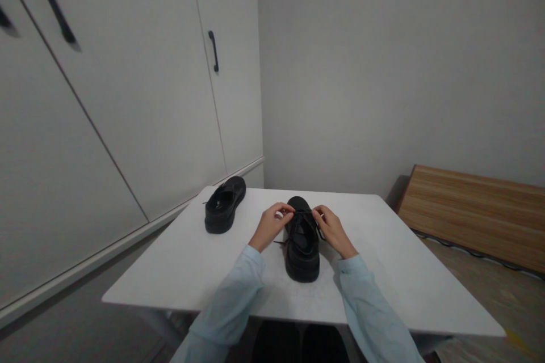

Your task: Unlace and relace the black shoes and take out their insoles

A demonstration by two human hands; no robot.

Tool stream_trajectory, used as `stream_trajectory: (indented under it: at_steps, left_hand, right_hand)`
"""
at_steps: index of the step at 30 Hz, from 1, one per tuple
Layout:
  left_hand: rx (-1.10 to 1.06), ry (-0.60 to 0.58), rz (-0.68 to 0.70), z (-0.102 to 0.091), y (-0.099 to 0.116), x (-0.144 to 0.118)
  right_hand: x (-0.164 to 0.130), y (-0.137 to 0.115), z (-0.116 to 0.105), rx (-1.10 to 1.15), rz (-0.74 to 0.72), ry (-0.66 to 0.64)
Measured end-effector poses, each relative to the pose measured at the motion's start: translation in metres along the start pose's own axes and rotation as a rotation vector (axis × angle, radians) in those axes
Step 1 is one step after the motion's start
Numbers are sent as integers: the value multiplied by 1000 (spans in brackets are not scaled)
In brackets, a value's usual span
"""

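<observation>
A black lace-up shoe [302,255] stands on the white table [383,261], its toe pointing away from me. My left hand [272,224] pinches one end of its black lace [303,213] at the shoe's left side. My right hand [332,229] pinches the other end at the right side. The lace runs taut between the two hands across the front of the shoe. A second black shoe [225,204] sits apart at the table's far left corner, untouched.
White cupboard doors [128,96] with black handles run along the left. A plain wall stands behind the table. A wooden board [472,210] lies low at the right, beyond the table's edge.
</observation>
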State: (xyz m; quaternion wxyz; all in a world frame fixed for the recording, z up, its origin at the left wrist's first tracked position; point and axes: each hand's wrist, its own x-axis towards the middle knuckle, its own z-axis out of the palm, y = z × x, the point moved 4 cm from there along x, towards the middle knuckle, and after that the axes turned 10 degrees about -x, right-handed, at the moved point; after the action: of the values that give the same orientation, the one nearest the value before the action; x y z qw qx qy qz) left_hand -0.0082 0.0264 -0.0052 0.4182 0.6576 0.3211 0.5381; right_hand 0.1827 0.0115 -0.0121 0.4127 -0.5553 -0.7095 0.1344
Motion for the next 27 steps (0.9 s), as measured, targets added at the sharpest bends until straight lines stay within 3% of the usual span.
stream_trajectory:
  at_steps: [13,27]
  left_hand:
    - [35,-104,41,1,-5,-2]
    - [58,-108,55,4,-9,-2]
  right_hand:
    - [2,5,3,272,93,-75]
    - [6,5,7,137,41,31]
